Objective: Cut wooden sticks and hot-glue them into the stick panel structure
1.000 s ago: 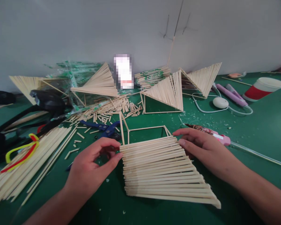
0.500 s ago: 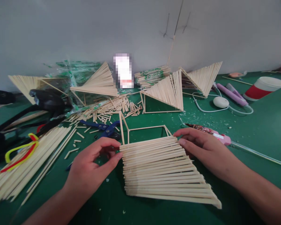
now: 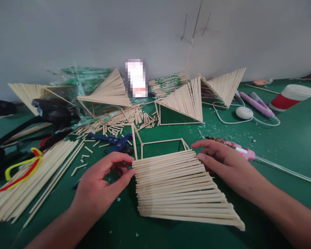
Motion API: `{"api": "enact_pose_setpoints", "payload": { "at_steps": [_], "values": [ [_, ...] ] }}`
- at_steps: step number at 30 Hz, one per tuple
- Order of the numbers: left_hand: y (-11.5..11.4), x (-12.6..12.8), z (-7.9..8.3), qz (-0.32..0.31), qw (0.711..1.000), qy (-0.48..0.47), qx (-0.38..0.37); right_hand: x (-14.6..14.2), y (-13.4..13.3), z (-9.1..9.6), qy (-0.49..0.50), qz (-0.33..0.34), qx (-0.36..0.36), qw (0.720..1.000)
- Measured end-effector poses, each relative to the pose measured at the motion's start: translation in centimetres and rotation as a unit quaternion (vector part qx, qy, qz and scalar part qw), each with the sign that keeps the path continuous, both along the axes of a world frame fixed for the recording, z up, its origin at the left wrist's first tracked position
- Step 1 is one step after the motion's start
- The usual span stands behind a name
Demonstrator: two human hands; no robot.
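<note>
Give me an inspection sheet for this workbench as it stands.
Surface: green table, strewn with pale chips.
Job's things: stick panel on a stick frame.
Clutter: stick bundle, offcuts, blue cutters, pink glue gun, red cup, finished panels.
Hands: left hand against the panel's left edge; right hand on its right edge; both open.
Cables: white cable looped by the finished panels.
Surroundings: grey wall behind.

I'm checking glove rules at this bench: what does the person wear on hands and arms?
Nothing visible. The left hand and right hand are ungloved, with no rings showing; the left forearm and right forearm are bare to the picture's edge: no sleeves, watch or bands.
</note>
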State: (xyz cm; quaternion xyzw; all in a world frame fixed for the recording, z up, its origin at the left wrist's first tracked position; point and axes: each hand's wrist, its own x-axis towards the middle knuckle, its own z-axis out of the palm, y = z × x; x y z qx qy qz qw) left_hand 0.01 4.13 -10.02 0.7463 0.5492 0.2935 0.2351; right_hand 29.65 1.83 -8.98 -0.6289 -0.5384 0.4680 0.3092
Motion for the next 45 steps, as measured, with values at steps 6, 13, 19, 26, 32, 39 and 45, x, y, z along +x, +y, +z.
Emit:
{"api": "enact_pose_setpoints", "payload": {
  "at_steps": [6,13,19,26,32,39,45],
  "values": [
    [0.0,-0.2,-0.2,-0.008,1.0,-0.006,-0.002,0.2,0.0,0.0,-0.013,0.015,0.001,1.0],
    [0.0,0.2,0.2,0.005,1.0,-0.009,-0.008,0.2,0.0,-0.3,-0.013,0.005,-0.001,1.0],
    [0.0,0.1,0.1,0.003,1.0,-0.001,-0.011,0.3,0.0,-0.2,-0.015,0.006,0.004,1.0],
    [0.0,0.0,0.0,-0.009,1.0,-0.008,-0.003,0.4,0.1,-0.1,-0.054,-0.001,0.021,0.998],
    [0.0,-0.1,-0.1,-0.007,1.0,-0.018,-0.014,0.7,0.1,-0.1,-0.09,-0.064,0.041,0.993],
    [-0.2,0.1,0.3,0.02,0.998,-0.057,-0.024,1.4,-0.1,-0.2,-0.133,-0.122,0.085,0.98],
    [0.5,-0.4,1.4,0.091,0.97,-0.177,0.139,1.7,-0.2,0.0,-0.21,-0.114,0.121,0.963]
  ]
}}
